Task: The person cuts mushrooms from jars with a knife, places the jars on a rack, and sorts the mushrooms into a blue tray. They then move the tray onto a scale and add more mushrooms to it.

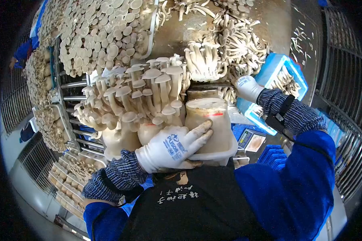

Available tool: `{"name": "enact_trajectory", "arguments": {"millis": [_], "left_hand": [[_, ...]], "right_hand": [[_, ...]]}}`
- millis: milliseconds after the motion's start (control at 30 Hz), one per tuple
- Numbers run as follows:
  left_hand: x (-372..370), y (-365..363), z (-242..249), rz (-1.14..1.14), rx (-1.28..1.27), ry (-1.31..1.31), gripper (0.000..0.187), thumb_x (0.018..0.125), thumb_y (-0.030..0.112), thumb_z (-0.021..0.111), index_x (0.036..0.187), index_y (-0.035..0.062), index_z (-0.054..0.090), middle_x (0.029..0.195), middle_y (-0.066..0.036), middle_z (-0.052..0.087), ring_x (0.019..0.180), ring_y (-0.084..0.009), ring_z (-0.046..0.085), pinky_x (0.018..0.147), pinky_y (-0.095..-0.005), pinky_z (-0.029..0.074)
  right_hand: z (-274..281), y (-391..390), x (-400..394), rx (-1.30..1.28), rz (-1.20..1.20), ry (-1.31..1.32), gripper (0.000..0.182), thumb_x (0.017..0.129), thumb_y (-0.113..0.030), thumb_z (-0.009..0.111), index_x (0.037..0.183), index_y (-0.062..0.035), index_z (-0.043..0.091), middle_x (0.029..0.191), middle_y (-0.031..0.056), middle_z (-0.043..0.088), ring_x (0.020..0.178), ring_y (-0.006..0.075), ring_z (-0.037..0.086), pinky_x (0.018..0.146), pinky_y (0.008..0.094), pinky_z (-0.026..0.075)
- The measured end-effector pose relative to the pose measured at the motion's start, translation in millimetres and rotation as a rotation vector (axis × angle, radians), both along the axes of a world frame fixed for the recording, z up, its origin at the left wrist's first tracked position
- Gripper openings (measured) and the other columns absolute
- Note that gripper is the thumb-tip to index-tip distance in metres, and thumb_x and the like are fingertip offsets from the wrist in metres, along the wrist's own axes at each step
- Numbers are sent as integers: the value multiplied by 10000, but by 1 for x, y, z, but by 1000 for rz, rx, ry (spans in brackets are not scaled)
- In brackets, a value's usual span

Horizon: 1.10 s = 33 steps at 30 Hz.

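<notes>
My left hand [175, 146], in a white glove, lies with outstretched fingers flat against a pale cultivation bottle [209, 124]. The bottle stands upright in a white tray [225, 154], and its top carries no mushrooms. My right hand [248, 88], gloved too, is closed at the end of a long, thin, dark blade, seemingly a knife [211, 85]; its handle is hidden. Directly beyond the blade sits a cut-looking mushroom clump [205, 62]. Left of the bottle, tall capped mushrooms [149, 88] grow from other bottles in the tray.
Loose mushrooms [241, 44] are heaped on the metal table [173, 34]. A blue-and-white basket [295, 74] holding mushrooms stands right, near a scale [249, 139]. Dense mushroom trays [100, 32] fill the left back, beside metal rails [74, 97]. Egg-like rows of bottles [68, 184] sit lower left.
</notes>
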<state>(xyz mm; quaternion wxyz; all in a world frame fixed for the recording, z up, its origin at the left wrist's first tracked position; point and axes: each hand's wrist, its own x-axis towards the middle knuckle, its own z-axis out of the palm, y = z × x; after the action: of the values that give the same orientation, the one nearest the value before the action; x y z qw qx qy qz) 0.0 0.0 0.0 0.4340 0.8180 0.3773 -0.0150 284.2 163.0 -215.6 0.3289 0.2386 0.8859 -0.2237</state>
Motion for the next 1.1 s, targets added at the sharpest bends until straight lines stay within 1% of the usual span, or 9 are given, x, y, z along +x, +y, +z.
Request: {"name": "enact_trajectory", "arguments": {"millis": [67, 233, 300, 433, 633, 833, 900, 1033, 1100], "left_hand": [[4, -2, 4, -12, -4, -5, 936, 691, 389, 766, 1453, 20, 367, 1518, -168, 367, 843, -219, 605, 756, -336, 540], [-5, 5, -13, 17, -25, -71, 988, 635, 433, 766, 1438, -1, 385, 1506, -218, 364, 822, -274, 615, 719, -378, 529], [-5, 6, -11, -33, -42, -45, 987, 647, 438, 761, 1441, -5, 377, 1508, -216, 361, 818, -277, 613, 722, -380, 529], [-3, 4, -10, -34, -29, -66, 989, 655, 436, 761, 1444, -9, 366, 1510, -215, 357, 830, -285, 616, 730, -384, 529], [-4, -1, -4, -40, -6, -50, 938, 719, 368, 767, 1452, -25, 333, 1505, -197, 353, 878, -293, 620, 762, -396, 546], [-3, -18, -5, 30, 133, -41, 766, 815, 393, 673, 1413, 6, 392, 1469, -187, 416, 870, -280, 625, 736, -411, 531], [-6, -24, 5, 47, 114, -26, 694, 843, 371, 640, 1400, 26, 411, 1454, -185, 433, 936, -302, 611, 793, -429, 521], [-40, -57, 6, 91, 348, -82, 624, 838, 323, 642, 1370, 50, 464, 1430, -189, 446, 1211, -356, 510, 991, -459, 440], [-64, -85, 2, 116, 503, 247, 674, 805, 397, 665, 1370, 79, 480, 1474, -169, 409, 1306, -357, 437, 1069, -479, 376]], "right_hand": [[-7, -5, 3, -30, -2, -21, 168, 781, -134, 598, 841, -42, 724, 846, 160, 710, 810, 316, 706, 716, 418, 565], [-89, -19, -50, 11, -10, -9, 181, 820, -141, 592, 883, -84, 752, 844, 109, 720, 833, 277, 706, 684, 392, 559], [-144, -36, -33, 114, 6, 251, 154, 802, -136, 590, 798, -78, 733, 813, 112, 711, 799, 266, 698, 690, 388, 548], [-117, -31, -47, -38, -252, 19, 274, 873, -289, 603, 932, -46, 715, 891, 154, 705, 868, 308, 686, 759, 422, 534], [-96, 19, -28, 75, -138, -85, 194, 793, -199, 624, 893, -55, 707, 884, 157, 709, 873, 310, 683, 771, 422, 535], [-58, 33, -37, 340, -486, 264, 281, 792, -257, 614, 859, 7, 682, 863, 232, 692, 847, 371, 679, 772, 458, 531], [-15, 2, -32, 340, -518, 176, 243, 814, -233, 600, 804, -3, 678, 797, 209, 685, 779, 373, 680, 743, 467, 542], [50, -52, 25, 208, -202, 85, 252, 840, -245, 577, 873, -14, 674, 804, 205, 682, 766, 373, 679, 698, 464, 541], [70, -65, 57, 245, -257, 186, 218, 850, -215, 558, 877, -30, 669, 746, 186, 673, 737, 371, 676, 676, 467, 531]]}}
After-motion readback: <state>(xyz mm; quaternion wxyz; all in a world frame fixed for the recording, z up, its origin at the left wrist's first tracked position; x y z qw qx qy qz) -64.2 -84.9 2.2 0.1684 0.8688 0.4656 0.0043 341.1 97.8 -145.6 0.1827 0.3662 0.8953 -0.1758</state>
